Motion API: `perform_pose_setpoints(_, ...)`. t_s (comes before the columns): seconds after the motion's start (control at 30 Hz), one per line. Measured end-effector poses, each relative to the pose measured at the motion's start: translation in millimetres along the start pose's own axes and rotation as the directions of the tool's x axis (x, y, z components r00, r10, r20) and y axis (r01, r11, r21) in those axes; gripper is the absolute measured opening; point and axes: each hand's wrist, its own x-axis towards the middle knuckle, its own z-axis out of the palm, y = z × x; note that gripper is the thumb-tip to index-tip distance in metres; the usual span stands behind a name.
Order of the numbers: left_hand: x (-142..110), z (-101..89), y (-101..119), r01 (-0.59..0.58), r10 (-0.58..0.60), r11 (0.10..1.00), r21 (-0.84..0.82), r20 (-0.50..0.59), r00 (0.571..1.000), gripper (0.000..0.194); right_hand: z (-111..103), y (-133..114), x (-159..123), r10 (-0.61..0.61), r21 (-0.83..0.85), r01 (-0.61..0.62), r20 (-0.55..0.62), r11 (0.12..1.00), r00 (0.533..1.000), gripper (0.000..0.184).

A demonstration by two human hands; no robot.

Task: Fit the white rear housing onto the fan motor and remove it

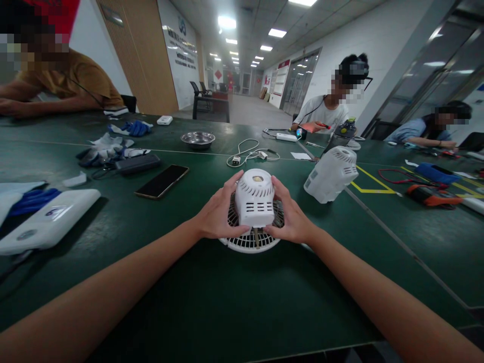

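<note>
The work looks partway along: the white housing (256, 194) sits upright over the round grille (252, 247), while a separate white shell (331, 174) stands apart from both, toward the table's (242, 307) far edge and off to the right. Whether the housing is fastened to the grille is hidden, so any joining left to do cannot be told. The left hand (216, 214) and right hand (297, 216) clasp the housing from either side, each grip closed on it with the thumb low at the front. Housing and grille are well in from the table's near edge. The housing has slanted slots around its domed top, a round recess at the crown and short level slots below; the grille shows ribs within a pale rim.
</note>
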Motion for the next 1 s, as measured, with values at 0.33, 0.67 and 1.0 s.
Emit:
perform_pose_setpoints(0.33,2,-1.4,5,0.005,-0.005,1.000,0.007,0.028,1.000,0.130,0,-8,3,0.038,0.062,-0.035,-0.040,0.997,0.998,0.112)
perform_pose_setpoints(0.67,-4,-2.4,-10,0.018,-0.020,1.000,0.023,0.088,0.996,0.140,-10,-11,3,0.034,-0.004,-0.034,0.067,0.999,0.997,0.116)
perform_pose_setpoints(1.0,-7,-1.6,-12,0.024,-0.024,1.000,0.005,0.078,0.997,0.140,-10,-9,1,0.021,-0.038,-0.020,0.039,0.999,0.999,0.120)
